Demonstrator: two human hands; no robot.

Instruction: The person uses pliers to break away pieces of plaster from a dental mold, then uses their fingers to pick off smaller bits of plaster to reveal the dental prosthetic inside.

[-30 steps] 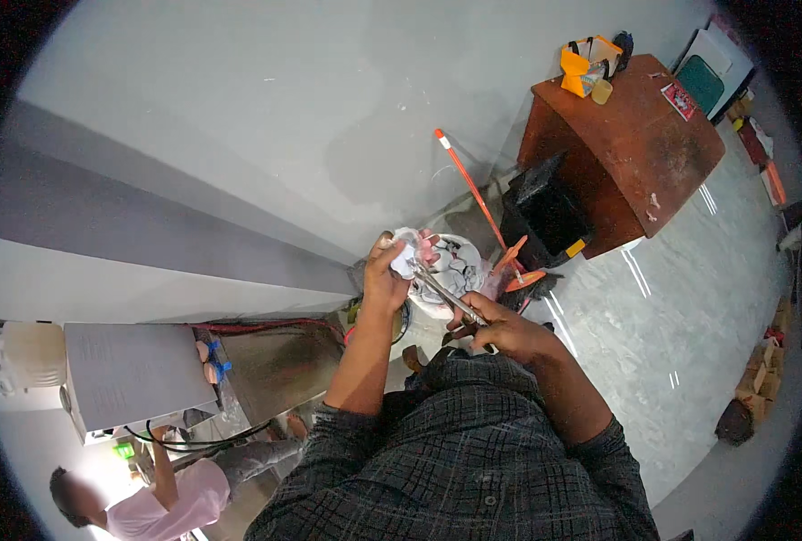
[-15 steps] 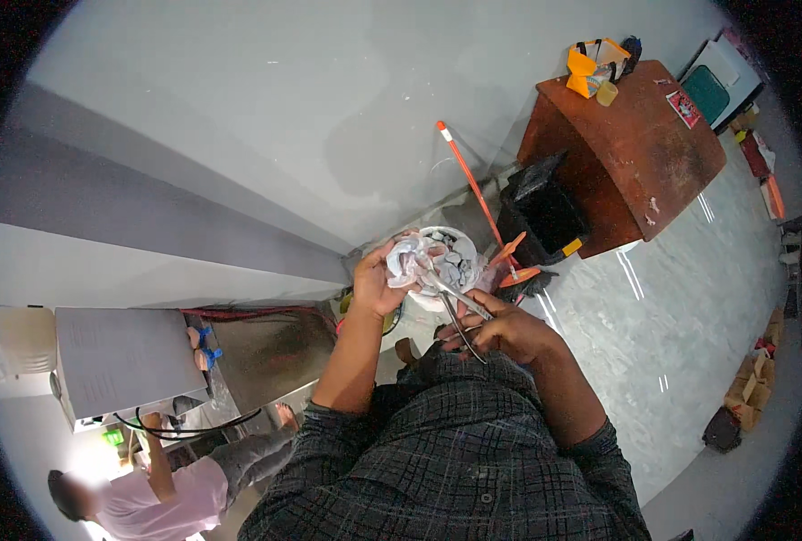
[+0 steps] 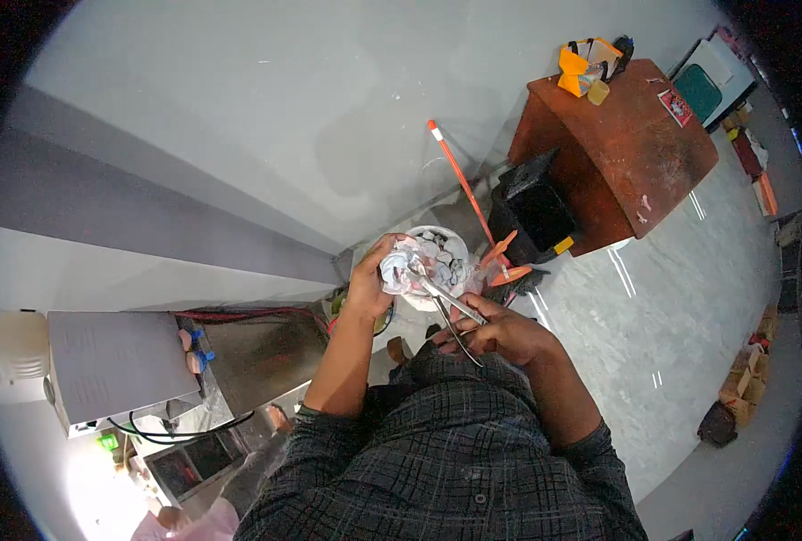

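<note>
My left hand [image 3: 368,278] grips a crumpled whitish, translucent bundle [image 3: 398,270], fingers wrapped around its left side. In my right hand [image 3: 509,335] is a two-handled silver metal tool [image 3: 455,305], like pliers or shears. Its two handles spread toward my palm, and its working end meets the bundle, where the jaws are hidden. Just beyond and below sits a white bucket [image 3: 460,242] holding several grey and white crumpled pieces [image 3: 444,257]. Both hands are in front of my dark checked shirt.
A black bin [image 3: 536,212] and an orange-handled pole [image 3: 460,171] stand beyond the bucket. To the right is a brown wooden desk [image 3: 635,153] with a yellow bag [image 3: 581,72]. A grey cabinet [image 3: 117,361] is at left; at lower left, a person in pink [image 3: 198,526] is partly visible.
My left hand and the bundle have shifted slightly left, with the tool still at it. The person at lower left has moved down, mostly out of view. The view has shifted a little.
</note>
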